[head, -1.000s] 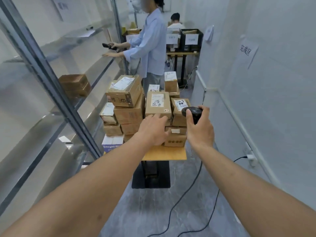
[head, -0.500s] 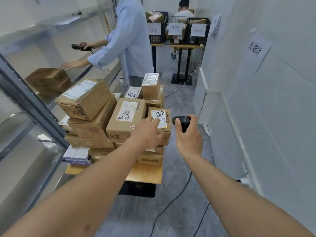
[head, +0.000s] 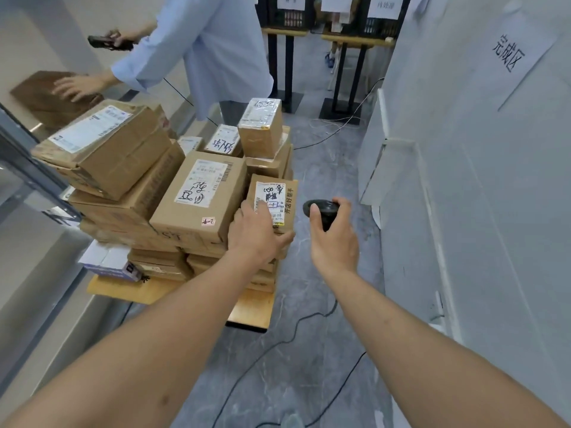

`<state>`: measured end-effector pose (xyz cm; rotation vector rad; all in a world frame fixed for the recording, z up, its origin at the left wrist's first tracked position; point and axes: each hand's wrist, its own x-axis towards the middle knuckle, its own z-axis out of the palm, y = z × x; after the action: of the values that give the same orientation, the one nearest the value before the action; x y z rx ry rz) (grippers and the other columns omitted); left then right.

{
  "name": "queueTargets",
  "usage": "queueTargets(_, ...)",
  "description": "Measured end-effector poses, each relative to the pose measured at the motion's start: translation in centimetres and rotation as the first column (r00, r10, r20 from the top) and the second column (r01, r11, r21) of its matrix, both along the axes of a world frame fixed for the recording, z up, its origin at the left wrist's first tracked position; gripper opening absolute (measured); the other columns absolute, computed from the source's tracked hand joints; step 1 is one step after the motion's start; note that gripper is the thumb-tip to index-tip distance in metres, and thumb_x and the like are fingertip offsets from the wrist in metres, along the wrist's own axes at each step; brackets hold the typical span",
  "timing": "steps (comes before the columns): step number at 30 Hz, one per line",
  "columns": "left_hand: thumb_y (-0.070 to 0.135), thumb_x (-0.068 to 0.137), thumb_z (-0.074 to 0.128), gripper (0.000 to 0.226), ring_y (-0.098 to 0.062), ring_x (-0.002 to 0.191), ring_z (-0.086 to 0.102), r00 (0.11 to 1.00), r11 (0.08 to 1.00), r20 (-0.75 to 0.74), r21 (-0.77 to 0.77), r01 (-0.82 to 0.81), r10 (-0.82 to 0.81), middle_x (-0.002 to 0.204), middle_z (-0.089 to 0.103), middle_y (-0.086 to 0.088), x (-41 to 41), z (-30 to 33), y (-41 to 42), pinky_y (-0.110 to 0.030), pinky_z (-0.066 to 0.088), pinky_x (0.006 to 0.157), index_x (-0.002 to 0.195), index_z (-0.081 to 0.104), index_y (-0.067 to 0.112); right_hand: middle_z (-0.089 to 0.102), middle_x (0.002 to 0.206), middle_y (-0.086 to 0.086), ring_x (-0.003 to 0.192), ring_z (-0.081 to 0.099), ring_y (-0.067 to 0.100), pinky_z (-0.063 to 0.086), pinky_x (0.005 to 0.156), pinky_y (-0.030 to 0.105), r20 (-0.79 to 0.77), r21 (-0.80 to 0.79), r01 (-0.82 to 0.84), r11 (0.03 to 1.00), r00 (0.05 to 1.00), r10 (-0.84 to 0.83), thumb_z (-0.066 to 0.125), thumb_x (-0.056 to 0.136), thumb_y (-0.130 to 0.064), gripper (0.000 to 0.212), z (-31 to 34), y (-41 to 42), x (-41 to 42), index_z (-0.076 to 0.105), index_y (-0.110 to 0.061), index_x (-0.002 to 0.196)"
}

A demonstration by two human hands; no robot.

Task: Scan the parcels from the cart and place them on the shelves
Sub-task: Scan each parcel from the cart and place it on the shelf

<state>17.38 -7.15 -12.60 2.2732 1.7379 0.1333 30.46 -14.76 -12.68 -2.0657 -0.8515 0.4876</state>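
Both forearms come in from the bottom edge toward frame centre. Left hand (head: 258, 233) grips a small cardboard parcel (head: 273, 205) at the near right corner of the stack: fingers lie over its labelled top, thumb is hooked round its lower right edge. The parcel sits against the hand, tilted up toward the camera, its white label (head: 268, 201) with handwriting partly covered by the fingers. Right hand (head: 335, 239) is just right of it, curled round a black handheld scanner (head: 321, 210); the scanner head is level with the parcel's right side, a small gap between them. Black cable (head: 278, 344) runs across the grey floor under the arms.

Directly left of the held parcel: a bigger labelled box (head: 200, 196). Further left, a large taped box (head: 105, 146) tilted on top of the stack. All of it sits on a wooden cart deck (head: 253, 307). A small upright box (head: 261, 126) tops the far end.

Left edge: metal shelves (head: 27, 168). Upper left: another person in a light blue shirt (head: 213, 47) rests one hand on a carton (head: 40, 97) on a shelf and holds a dark scanner in the other. Upper right: paper sign (head: 509, 54) on the white wall.
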Motion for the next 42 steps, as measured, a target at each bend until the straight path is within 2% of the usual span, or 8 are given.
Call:
queueTargets(3,0.083,0.077,0.067,0.121,-0.035,0.125,0.050,0.998,0.998,-0.029,0.005,-0.055,0.055,0.140,0.043,-0.018,0.3,-0.8,0.2,-0.043,0.045,0.103,0.157,0.024,0.003,0.057,0.108,-0.004,0.092,0.055,0.022,0.040,0.076,0.036,0.002,-0.011,-0.005,1.000,1.000,0.005,0.047,0.106,-0.058,0.044,-0.5,0.4,0.4,0.040,-0.034,0.141)
queueTargets(8,0.079,0.067,0.076,0.119,-0.034,0.119,0.053,0.998,0.998,-0.007,0.024,-0.060,0.060,0.134,0.051,-0.015,0.4,-0.9,0.3,-0.043,0.045,0.100,0.150,0.035,0.004,0.059,0.108,-0.003,0.092,0.056,0.023,0.040,0.075,0.036,0.009,-0.028,-0.006,1.000,1.000,0.006,0.046,0.106,-0.058,0.042,-0.8,0.9,0.6,0.039,-0.034,0.139)
queueTargets(13,0.071,0.068,0.079,0.133,-0.039,0.135,0.040,0.997,0.998,0.074,-0.056,-0.004,0.008,0.152,0.037,-0.016,-0.4,-1.3,0.0,-0.046,0.036,0.114,0.162,0.015,0.000,0.059,0.108,-0.005,0.092,0.056,0.021,0.038,0.075,0.035,0.012,-0.033,-0.007,0.999,1.000,0.007,0.045,0.107,-0.057,0.042,-0.7,1.2,0.1,0.039,-0.033,0.140)
queueTargets(17,0.069,0.067,0.084,0.147,-0.040,0.147,0.026,0.981,0.980,0.174,-0.194,-0.049,0.084,0.157,0.024,-0.020,-0.7,-1.4,0.0,-0.046,0.029,0.121,0.164,-0.002,-0.001,0.058,0.108,-0.006,0.091,0.055,0.020,0.037,0.072,0.033,0.016,-0.028,-0.002,1.000,1.000,0.002,0.046,0.107,-0.056,0.041,-0.6,1.3,-0.3,0.039,-0.033,0.140)
queueTargets(21,0.063,0.066,0.088,0.144,-0.040,0.143,0.032,0.977,0.973,0.188,-0.222,-0.062,0.105,0.153,0.025,-0.018,-0.7,-1.0,-0.1,-0.047,0.036,0.117,0.163,0.002,0.000,0.057,0.106,-0.006,0.091,0.056,0.020,0.039,0.073,0.034,0.026,-0.019,0.005,1.000,1.000,-0.004,0.046,0.107,-0.057,0.042,-0.2,1.2,-0.6,0.039,-0.033,0.140)
queueTargets(31,0.059,0.060,0.089,0.117,-0.033,0.130,0.045,0.969,0.993,0.247,-0.108,0.036,-0.008,0.137,0.031,-0.010,-1.9,2.1,-1.4,-0.044,0.048,0.106,0.149,0.030,0.011,0.062,0.108,-0.007,0.095,0.059,0.021,0.041,0.074,0.035,0.057,0.040,0.014,0.999,0.998,-0.016,0.046,0.105,-0.059,0.041,3.0,-0.8,-0.9,0.039,-0.036,0.138)
queueTargets(37,0.060,0.057,0.090,0.133,-0.030,0.137,0.040,0.939,0.990,0.317,0.014,0.138,-0.135,0.146,0.032,-0.010,-3.7,6.5,-3.4,-0.046,0.043,0.115,0.160,0.023,0.010,0.064,0.107,-0.009,0.093,0.062,0.020,0.044,0.073,0.035,0.087,0.138,0.034,0.990,0.995,-0.046,0.047,0.105,-0.058,0.040,7.0,-4.4,-2.4,0.041,-0.034,0.137)
queueTargets(42,0.055,0.058,0.096,0.133,-0.026,0.136,0.040,0.884,0.949,0.351,0.172,0.264,-0.309,0.144,0.033,-0.006,-6.8,9.8,-6.0,-0.044,0.043,0.116,0.163,0.025,0.015,0.065,0.109,-0.010,0.091,0.064,0.019,0.047,0.069,0.035,0.159,0.253,0.036,0.967,0.984,-0.079,0.049,0.104,-0.057,0.036,10.6,-9.0,-5.8,0.042,-0.035,0.132)
